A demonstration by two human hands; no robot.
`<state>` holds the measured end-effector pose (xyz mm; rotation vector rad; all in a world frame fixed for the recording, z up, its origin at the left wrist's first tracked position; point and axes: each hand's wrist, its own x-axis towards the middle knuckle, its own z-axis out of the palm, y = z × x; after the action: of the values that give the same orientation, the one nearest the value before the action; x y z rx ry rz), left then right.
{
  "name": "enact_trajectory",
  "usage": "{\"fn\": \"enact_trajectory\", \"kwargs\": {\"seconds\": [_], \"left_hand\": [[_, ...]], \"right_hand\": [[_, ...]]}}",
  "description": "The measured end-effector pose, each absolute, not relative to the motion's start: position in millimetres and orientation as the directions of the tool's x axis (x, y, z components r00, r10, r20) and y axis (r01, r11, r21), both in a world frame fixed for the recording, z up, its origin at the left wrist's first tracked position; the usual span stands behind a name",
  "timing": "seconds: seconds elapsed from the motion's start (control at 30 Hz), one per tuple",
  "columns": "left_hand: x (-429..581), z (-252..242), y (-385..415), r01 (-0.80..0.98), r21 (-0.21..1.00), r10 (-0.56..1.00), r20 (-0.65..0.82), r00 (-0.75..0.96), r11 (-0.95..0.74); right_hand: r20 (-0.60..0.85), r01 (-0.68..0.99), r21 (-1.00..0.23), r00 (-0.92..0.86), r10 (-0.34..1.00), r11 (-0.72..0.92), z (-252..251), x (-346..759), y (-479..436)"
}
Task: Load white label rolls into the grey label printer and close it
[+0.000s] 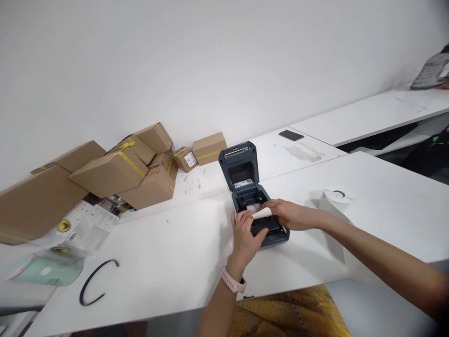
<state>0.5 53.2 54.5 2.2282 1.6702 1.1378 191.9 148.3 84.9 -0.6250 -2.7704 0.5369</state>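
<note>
A dark blue-grey label printer (275,236) lies on the white table with its lid (242,164) raised. A curled white strip of label paper (262,214) crosses its inner bay. The fingertips of my left hand (245,235) grip the strip's left end, with the thumb reaching over the printer's front. At the other end, my right hand (286,214) has its fingers bent around the paper, and they partly hide it. Part of the bay's inside is covered by both hands.
Cardboard boxes (108,171) are piled at the back left. A white label roll (338,195) stands to the right, and a dark phone (291,135) lies behind. A black curved band (91,283), packaging sheets (94,227) and a green pouch (49,270) are at the left.
</note>
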Motion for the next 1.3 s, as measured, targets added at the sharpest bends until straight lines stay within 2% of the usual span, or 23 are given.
{"fn": "enact_trajectory", "kwargs": {"seconds": [0.07, 0.13, 0.23, 0.33, 0.47, 0.53, 0.6, 0.7, 0.9, 0.97, 1.07, 1.17, 1.3], "left_hand": [[3, 53, 54, 0.755, 0.504, 0.842, 0.528, 0.115, -0.419], [7, 51, 50, 0.740, 0.461, 0.795, 0.585, 0.163, -0.490], [12, 41, 37, 0.723, 0.359, 0.698, 0.678, 0.233, -0.590], [17, 27, 24, 0.741, 0.257, 0.619, 0.741, 0.261, -0.620], [19, 18, 17, 0.781, 0.195, 0.599, 0.756, 0.266, -0.594], [20, 20, 17, 0.786, 0.197, 0.608, 0.748, 0.266, -0.587], [20, 23, 17, 0.790, 0.199, 0.610, 0.749, 0.259, -0.580], [21, 26, 18, 0.794, 0.191, 0.603, 0.755, 0.256, -0.577], [20, 26, 17, 0.790, 0.188, 0.607, 0.747, 0.271, -0.584], [20, 25, 16, 0.792, 0.185, 0.613, 0.740, 0.277, -0.581], [19, 22, 15, 0.803, 0.169, 0.628, 0.720, 0.295, -0.572], [20, 17, 12, 0.819, 0.148, 0.632, 0.714, 0.299, -0.554], [23, 12, 6, 0.873, 0.122, 0.632, 0.737, 0.239, -0.473]], "right_hand": [[0.217, 0.314, -0.492, -0.859, 0.463, 0.812, 81, 200, 132], [0.299, 0.280, -0.530, -0.822, 0.485, 0.800, 71, 203, 117], [0.407, 0.287, -0.494, -0.758, 0.510, 0.821, 50, 204, 96], [0.441, 0.305, -0.444, -0.744, 0.502, 0.842, 41, 209, 82], [0.487, 0.333, -0.457, -0.683, 0.545, 0.825, 79, 221, 100], [0.584, 0.409, -0.473, -0.517, 0.626, 0.780, 110, 223, 130], [0.635, 0.476, -0.456, -0.418, 0.650, 0.752, 139, 217, 169], [0.597, 0.504, -0.477, -0.416, 0.686, 0.720, 168, 191, 227], [0.386, 0.285, -0.797, -0.438, 0.812, 0.532, 191, 133, 283], [0.344, 0.238, -0.842, -0.454, 0.822, 0.484, 194, 133, 278], [0.441, 0.229, -0.780, -0.459, 0.771, 0.582, 184, 150, 247], [0.614, 0.196, -0.605, -0.503, 0.609, 0.772, 149, 177, 194], [0.671, 0.273, -0.443, -0.530, 0.518, 0.854, 85, 203, 129]]}}
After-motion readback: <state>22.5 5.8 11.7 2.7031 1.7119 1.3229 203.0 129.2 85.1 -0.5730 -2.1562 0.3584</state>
